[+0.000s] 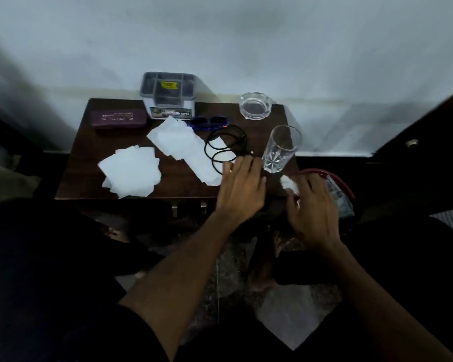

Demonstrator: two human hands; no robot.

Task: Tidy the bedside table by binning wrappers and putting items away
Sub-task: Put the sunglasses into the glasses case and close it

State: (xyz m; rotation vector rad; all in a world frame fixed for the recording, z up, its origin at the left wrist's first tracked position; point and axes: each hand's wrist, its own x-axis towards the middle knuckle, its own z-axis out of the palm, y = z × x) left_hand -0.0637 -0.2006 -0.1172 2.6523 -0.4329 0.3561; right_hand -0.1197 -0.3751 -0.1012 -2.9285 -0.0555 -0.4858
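We look down on the dark bedside table (89, 178). Far left sits a purple case (118, 119), then a grey organiser (168, 94) against the wall. White wrappers (131, 172) lie spread out in front, well left of the hands. Blue sunglasses (210, 122) and a black cable (225, 145) come next. Our left hand (242, 189) rests flat, fingers spread, touching the cable's end. A tall glass (281, 150) stands just beside it, an ashtray (255, 105) behind. Our right hand (313, 210) pinches a crumpled wrapper (289, 184) beside the red-rimmed bin (338, 184).
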